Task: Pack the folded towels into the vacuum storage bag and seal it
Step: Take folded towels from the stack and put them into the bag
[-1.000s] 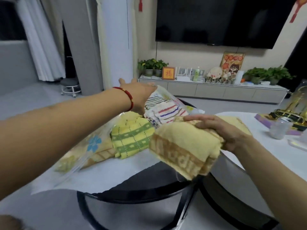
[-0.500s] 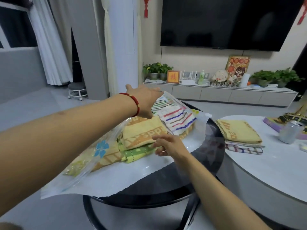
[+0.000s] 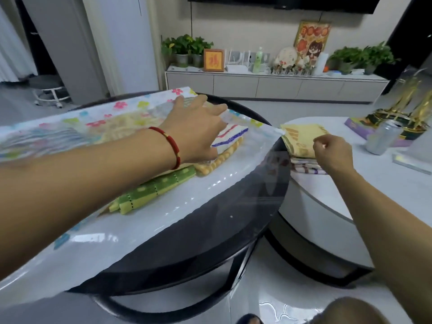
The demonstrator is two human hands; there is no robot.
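Note:
The clear flower-printed vacuum bag lies across the black round table, its mouth facing right. Inside it are a green-and-yellow towel, an orange-yellow towel and a white striped towel. My left hand, with a red bracelet on the wrist, grips the bag's upper film and holds it up over the towels. On the white table, a folded yellow towel sits on a plaid towel. My right hand has its fingers curled on the yellow towel's near edge.
A silver can, a purple box and a gold ornament stand on the white table to the right. A low TV cabinet with plants runs along the far wall. A small stool is at far left.
My right hand left the yellow towel inside the bag and moved right to the stack on the white table. My left hand lowered with the bag's upper film. The camera tilted down.

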